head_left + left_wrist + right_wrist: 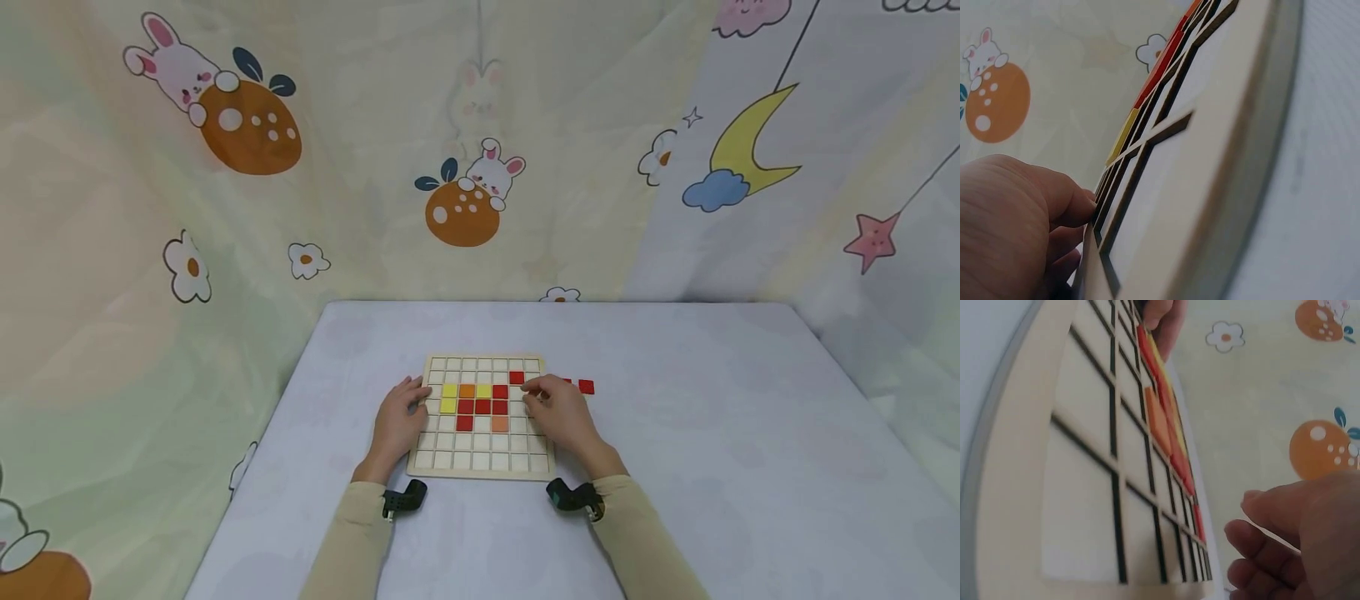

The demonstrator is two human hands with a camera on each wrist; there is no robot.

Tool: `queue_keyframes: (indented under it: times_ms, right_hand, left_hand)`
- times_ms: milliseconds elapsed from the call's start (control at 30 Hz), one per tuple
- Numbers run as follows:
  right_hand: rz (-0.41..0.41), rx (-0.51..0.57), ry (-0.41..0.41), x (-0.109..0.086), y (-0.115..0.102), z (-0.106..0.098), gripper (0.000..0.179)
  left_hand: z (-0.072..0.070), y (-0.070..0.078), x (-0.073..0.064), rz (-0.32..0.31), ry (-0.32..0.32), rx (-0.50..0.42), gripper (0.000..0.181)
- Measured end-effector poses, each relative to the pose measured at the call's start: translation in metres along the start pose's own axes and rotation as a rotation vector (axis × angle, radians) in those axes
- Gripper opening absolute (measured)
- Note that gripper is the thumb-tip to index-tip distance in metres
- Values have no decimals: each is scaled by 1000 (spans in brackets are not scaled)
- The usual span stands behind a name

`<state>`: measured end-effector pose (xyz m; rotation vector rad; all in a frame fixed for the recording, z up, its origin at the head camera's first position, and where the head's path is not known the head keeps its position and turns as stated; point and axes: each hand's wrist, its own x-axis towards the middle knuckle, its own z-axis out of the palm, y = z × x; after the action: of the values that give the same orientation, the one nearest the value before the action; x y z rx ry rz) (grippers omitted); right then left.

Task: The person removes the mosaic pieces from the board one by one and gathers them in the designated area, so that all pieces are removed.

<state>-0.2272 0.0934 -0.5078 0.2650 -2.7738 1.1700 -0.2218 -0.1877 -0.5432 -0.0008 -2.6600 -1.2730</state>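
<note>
The pale, wood-like grid board [480, 461] lies flat between the two hands. The left hand [397, 422] rests its fingers and thumb against the board's left edge; the right hand [567, 417], thumb and forefinger slightly apart, is over the right-hand columns, whether touching them cannot be told. Thin ridges frame square cells, some filled with flat red tiles [483, 407], yellow tiles [448, 406] and orange tiles [467, 391]. A loose red square [587, 387] lies beyond the right hand on the whitish tabletop [750, 433].

Fingers [1067, 199] at gridded board's edge [1225, 94]
</note>
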Motion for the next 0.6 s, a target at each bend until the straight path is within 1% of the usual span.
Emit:
queue_keyframes:
  times_ms: [167,300,400,533,600]
  right_hand:
    - [-32,18,-50,-5,-12,5,8]
    - [-36,14,-120,-9,-18,14,5]
    - [-79,-13,-156,-11,-21,21,7]
    - [-144,-57,-168,-14,-24,26,8]
    - [-152,-72,-165,-14,-25,26,9]
  left_hand:
    - [0,1,-1,-12,-6,6,30]
    - [-1,2,-2,-24,-15,5,30]
    - [-2,3,-2,-27,-17,9,30]
    - [-2,4,-3,-20,-11,7,30]
    - [-2,4,-2,-16,-9,4,30]
